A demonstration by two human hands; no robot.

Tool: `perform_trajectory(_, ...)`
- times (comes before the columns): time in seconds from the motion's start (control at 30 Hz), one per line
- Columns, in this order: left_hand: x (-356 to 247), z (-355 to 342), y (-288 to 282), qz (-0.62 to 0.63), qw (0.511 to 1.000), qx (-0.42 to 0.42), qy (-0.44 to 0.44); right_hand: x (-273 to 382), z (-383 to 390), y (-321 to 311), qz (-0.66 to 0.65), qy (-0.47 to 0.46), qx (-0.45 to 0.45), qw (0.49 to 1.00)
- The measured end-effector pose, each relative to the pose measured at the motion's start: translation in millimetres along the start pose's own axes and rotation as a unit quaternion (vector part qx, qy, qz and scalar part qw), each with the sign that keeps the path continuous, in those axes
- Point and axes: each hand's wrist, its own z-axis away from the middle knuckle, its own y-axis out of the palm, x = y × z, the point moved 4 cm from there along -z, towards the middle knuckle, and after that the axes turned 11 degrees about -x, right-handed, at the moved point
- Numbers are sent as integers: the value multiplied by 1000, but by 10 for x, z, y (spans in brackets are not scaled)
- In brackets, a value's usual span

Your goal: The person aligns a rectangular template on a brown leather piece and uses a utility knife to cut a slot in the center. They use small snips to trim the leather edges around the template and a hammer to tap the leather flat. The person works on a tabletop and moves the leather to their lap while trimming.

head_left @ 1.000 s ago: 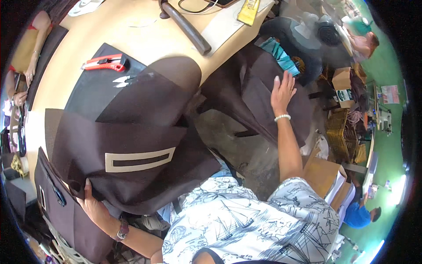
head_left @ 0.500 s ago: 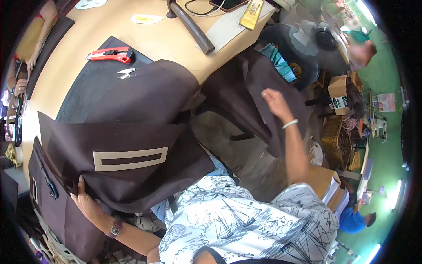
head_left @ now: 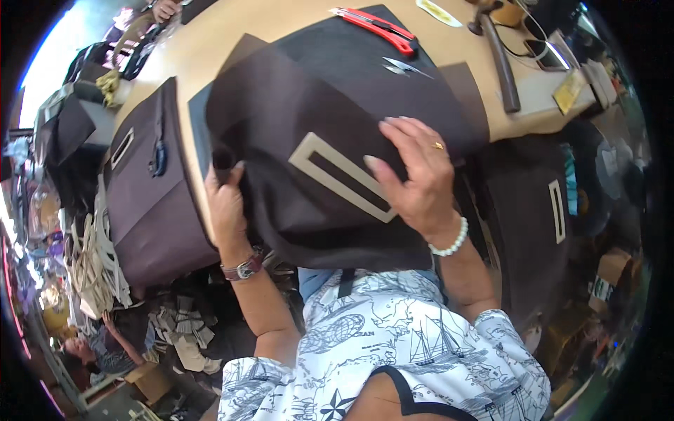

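Observation:
A dark brown leather-like sheet (head_left: 274, 91) with a beige rectangular frame (head_left: 309, 158) around a slot is spread in front of me. My left hand (head_left: 228, 203) pinches its left edge, which curls up between thumb and fingers. Over the right end of the beige frame, my right hand (head_left: 420, 175) is open with its fingers spread; whether it presses on the sheet I cannot tell. Under the sheet lies a black mat (head_left: 316, 43). On that mat rest a red utility knife (head_left: 382, 31) and small pointed metal blades (head_left: 401, 67).
More brown pieces lie at left (head_left: 144, 210), with dark-handled scissors (head_left: 159, 151) on top. Another brown piece with a beige frame (head_left: 557, 210) hangs at right. A hammer (head_left: 504, 67), a phone (head_left: 551, 55) and a yellow packet (head_left: 569, 91) occupy the table's far right. Another person's hand (head_left: 166, 10) shows far left.
My right hand has come from the brown piece at the right to over the beige-framed sheet, its fingers now spread. My left hand still grips the sheet's edge. The view has turned left.

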Motion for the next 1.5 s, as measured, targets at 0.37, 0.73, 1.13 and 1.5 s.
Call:
perform_trajectory(0.37, -729, -172, -84, 8, 978, 81, 192, 611, -259, 300, -281, -17, 29, 959)
perform_trajectory(0.73, -628, -207, -418, 102, 895, 433, -22, 1161, -213, 171, -268, -194, 105, 938)
perform_trajectory(1.13, -329, 819, -1203, 57, 916, 368, -151, 1701, -155, -15, -367, -314, 147, 863)
perform_trajectory(1.5, -267, 1455, -2631, 106, 925, -330, 155, 2133, 159, 365, -355, -325, 180, 858)
